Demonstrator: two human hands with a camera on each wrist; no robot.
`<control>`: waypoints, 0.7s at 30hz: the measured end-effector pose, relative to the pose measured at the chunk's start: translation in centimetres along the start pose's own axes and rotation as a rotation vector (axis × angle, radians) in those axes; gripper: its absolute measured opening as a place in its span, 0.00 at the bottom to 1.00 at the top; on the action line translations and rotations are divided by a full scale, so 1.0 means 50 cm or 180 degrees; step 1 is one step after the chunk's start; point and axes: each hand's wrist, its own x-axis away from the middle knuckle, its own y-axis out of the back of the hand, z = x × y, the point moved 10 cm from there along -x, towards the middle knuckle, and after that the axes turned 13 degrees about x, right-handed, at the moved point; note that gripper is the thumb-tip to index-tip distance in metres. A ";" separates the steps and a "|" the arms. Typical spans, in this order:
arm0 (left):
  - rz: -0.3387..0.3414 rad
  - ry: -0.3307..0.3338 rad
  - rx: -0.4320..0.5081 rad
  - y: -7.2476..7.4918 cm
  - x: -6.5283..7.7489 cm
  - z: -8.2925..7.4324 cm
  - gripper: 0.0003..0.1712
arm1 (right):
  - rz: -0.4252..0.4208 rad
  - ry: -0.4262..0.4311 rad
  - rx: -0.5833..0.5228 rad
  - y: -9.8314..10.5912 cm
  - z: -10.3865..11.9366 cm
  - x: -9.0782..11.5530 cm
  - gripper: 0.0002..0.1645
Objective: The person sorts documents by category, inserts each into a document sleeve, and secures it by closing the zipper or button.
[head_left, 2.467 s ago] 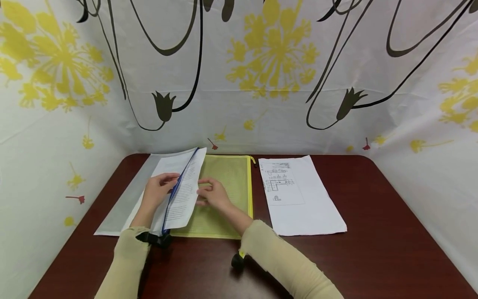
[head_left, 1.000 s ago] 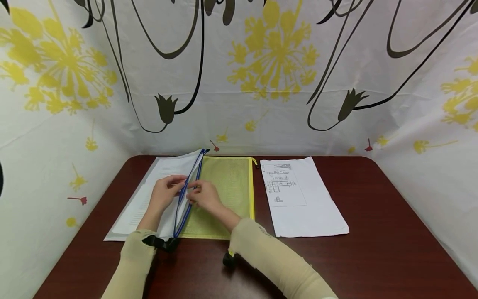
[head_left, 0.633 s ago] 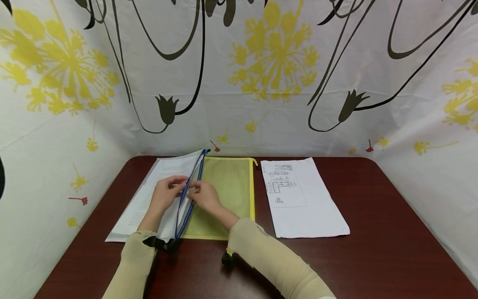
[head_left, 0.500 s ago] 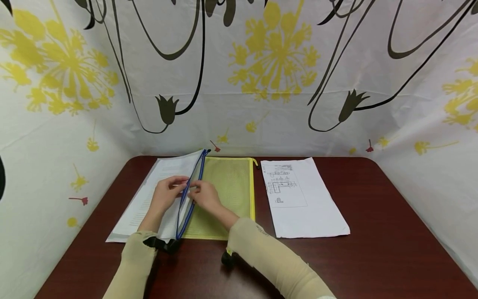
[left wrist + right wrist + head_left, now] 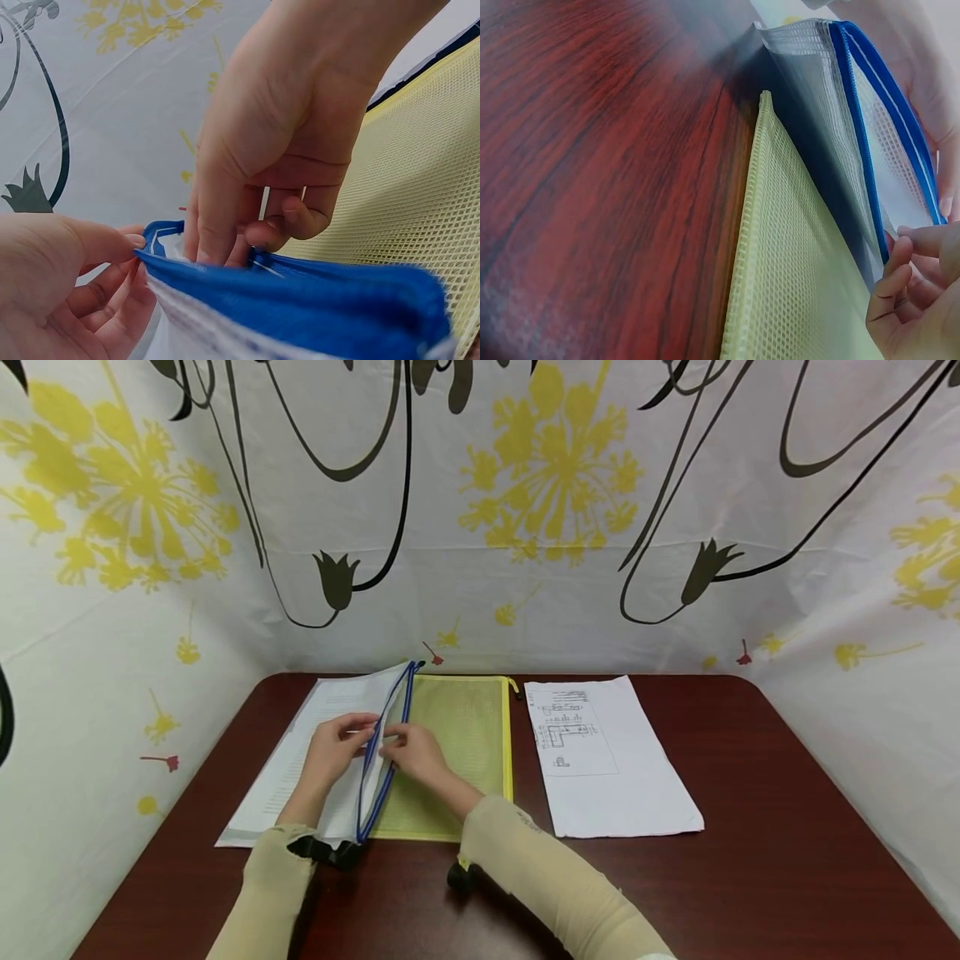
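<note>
A clear zip pouch (image 5: 270,793) with a blue zipper edge lies at the left of the table, with white printed paper showing through it. Its mouth gapes between two blue strips (image 5: 859,120). My left hand (image 5: 326,756) pinches the left strip between thumb and fingers, as the left wrist view shows. My right hand (image 5: 418,753) is at the opposite strip, fingertips dipping into the opening and thumb at the edge (image 5: 881,225). Just right of the pouch, partly beneath it and my right hand, lies a yellow mesh zip pouch (image 5: 465,727).
To the right, white sheets (image 5: 622,793) lie on the dark red wooden table (image 5: 772,827), the top one bearing a line drawing. A patterned white cloth (image 5: 450,577) hangs behind the table and along its sides. Black straps or mounts (image 5: 326,850) sit at both wrists.
A printed sheet that stood out right of the blue edge, held by my right hand, no longer shows there. My right hand has moved left to the pouch's mouth. Recently, almost nothing has shifted.
</note>
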 end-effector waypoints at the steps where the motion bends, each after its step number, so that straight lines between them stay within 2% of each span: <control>1: -0.0010 0.0004 0.0012 0.001 0.000 0.001 0.17 | 0.0016 -0.0013 -0.0029 -0.001 -0.002 0.000 0.19; 8: -0.0053 0.0053 0.0037 0.007 0.000 0.007 0.17 | 0.0084 -0.0133 -0.0168 -0.001 -0.017 -0.001 0.21; 21: -0.0080 0.0032 0.0064 0.011 -0.001 0.005 0.16 | -0.0057 -0.0223 -0.0330 0.031 -0.035 -0.013 0.15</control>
